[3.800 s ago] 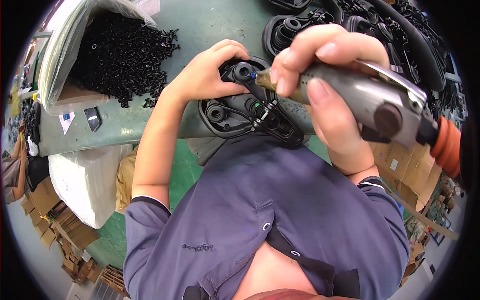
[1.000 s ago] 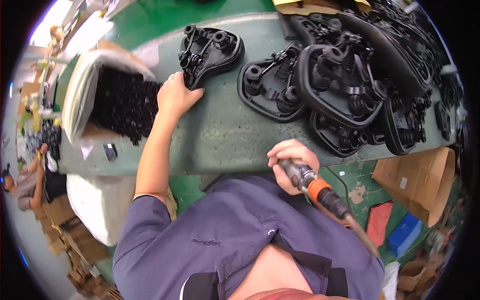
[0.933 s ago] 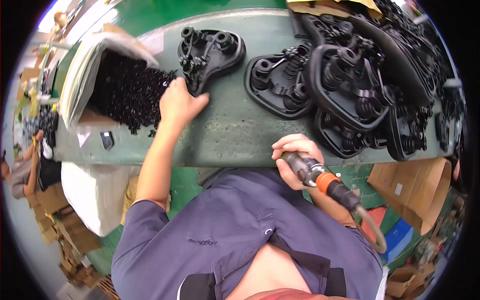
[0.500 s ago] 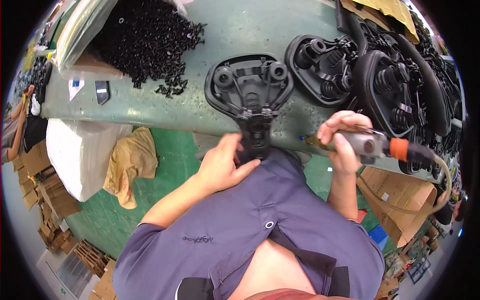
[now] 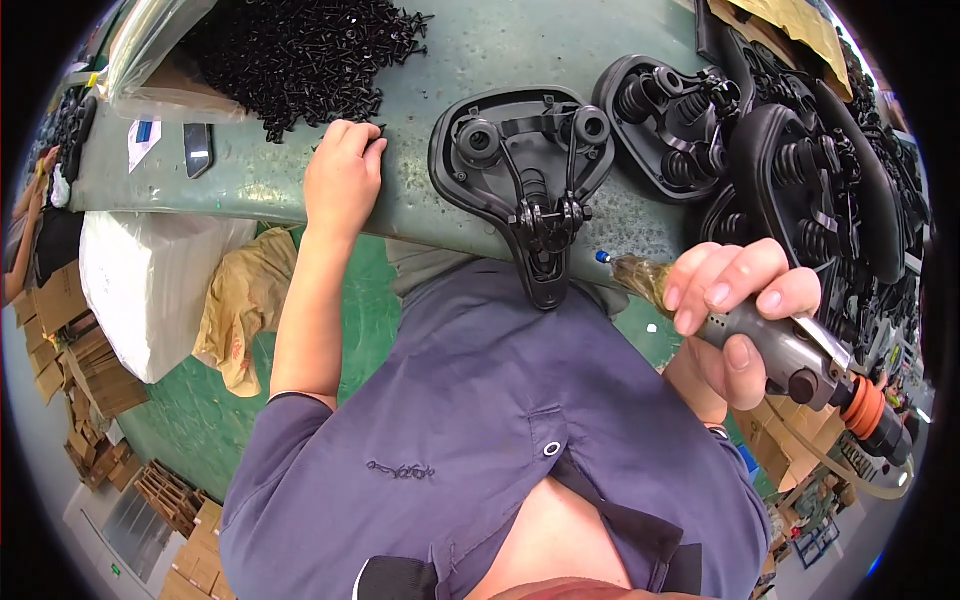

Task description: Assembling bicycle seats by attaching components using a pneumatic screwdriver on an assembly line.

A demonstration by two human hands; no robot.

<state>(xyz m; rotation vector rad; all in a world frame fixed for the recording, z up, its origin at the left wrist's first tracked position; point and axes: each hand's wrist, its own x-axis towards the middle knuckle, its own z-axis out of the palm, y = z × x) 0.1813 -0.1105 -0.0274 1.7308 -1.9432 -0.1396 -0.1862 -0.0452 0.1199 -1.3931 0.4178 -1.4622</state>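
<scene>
A black bicycle saddle (image 5: pixel 533 180) lies upside down on the green table, its springs and clamp uppermost. The narrow nose reaches over the near edge against my body. My left hand (image 5: pixel 341 182) is at the near edge of a pile of black screws (image 5: pixel 310 60), fingers bent and drawn together; whatever the fingertips hold is hidden. Wrapped in my right hand (image 5: pixel 735 300) is a grey air screwdriver (image 5: pixel 765 350) with an orange ring and a hose. Its blue-tipped bit points left, beside the saddle's nose and apart from it.
More upturned saddles (image 5: pixel 670 125) crowd the table's right side. A phone (image 5: pixel 198 150) and a clear plastic bag (image 5: pixel 160 60) are at the left. Below the edge stand a white wrapped stack (image 5: pixel 150 290), a tan sack (image 5: pixel 245 310) and cardboard boxes (image 5: pixel 790 440).
My left hand has left the saddle's nose and moved forward and left to the screws. My right hand has come nearer with the air screwdriver, now tilted more. The view has shifted slightly.
</scene>
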